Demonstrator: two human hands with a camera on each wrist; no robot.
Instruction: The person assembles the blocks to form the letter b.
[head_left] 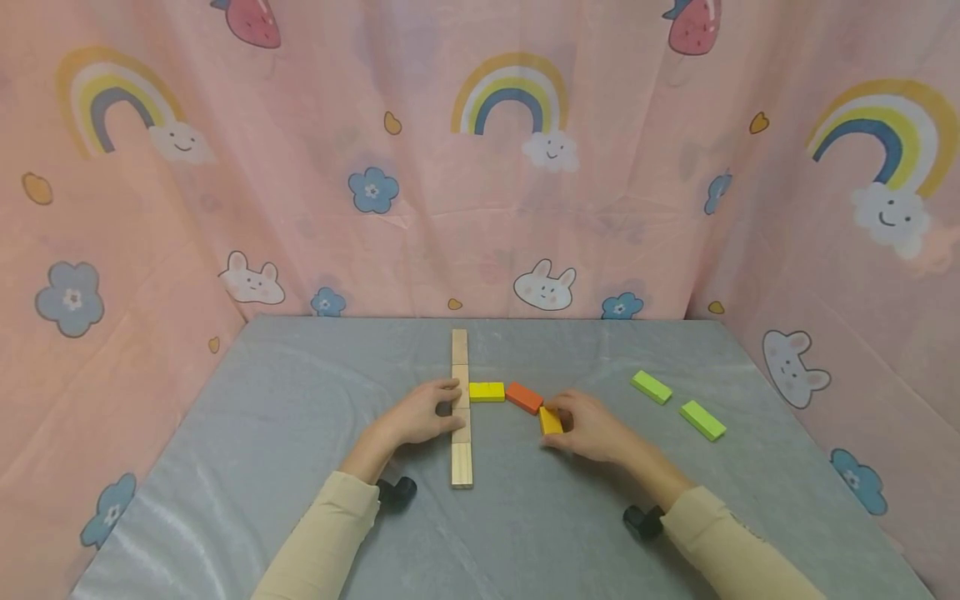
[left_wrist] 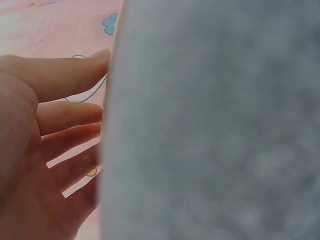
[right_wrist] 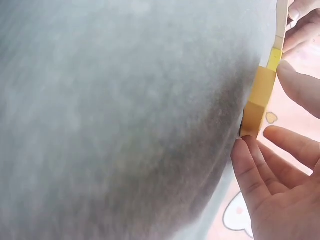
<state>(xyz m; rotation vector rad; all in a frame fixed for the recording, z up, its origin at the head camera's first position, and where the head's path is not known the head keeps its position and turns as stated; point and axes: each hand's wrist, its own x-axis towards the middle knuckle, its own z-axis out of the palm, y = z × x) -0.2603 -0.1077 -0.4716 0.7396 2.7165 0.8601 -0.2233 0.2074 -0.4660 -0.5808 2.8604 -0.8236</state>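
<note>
A straight row of pale wooden blocks (head_left: pixel 462 465) runs front to back on the table. My left hand (head_left: pixel 422 412) rests its fingertips on the left side of this row, thumb and fingers spread apart. A yellow block (head_left: pixel 487 392) joins the row's right side, and a red-orange block (head_left: pixel 524 398) slants down to the right from it. At that block's lower end, my right hand (head_left: pixel 591 427) pinches an orange-yellow block (head_left: pixel 551 422) between thumb and fingers. The right wrist view shows this orange-yellow block (right_wrist: pixel 256 100) between the thumb and the other fingertips.
Two light green blocks (head_left: pixel 651 387) lie apart on the right of the grey cloth-covered table (head_left: pixel 285 417). A pink patterned curtain (head_left: pixel 427 233) hangs behind and along both sides. Black wrist-worn devices (head_left: pixel 643 522) sit at both sleeves.
</note>
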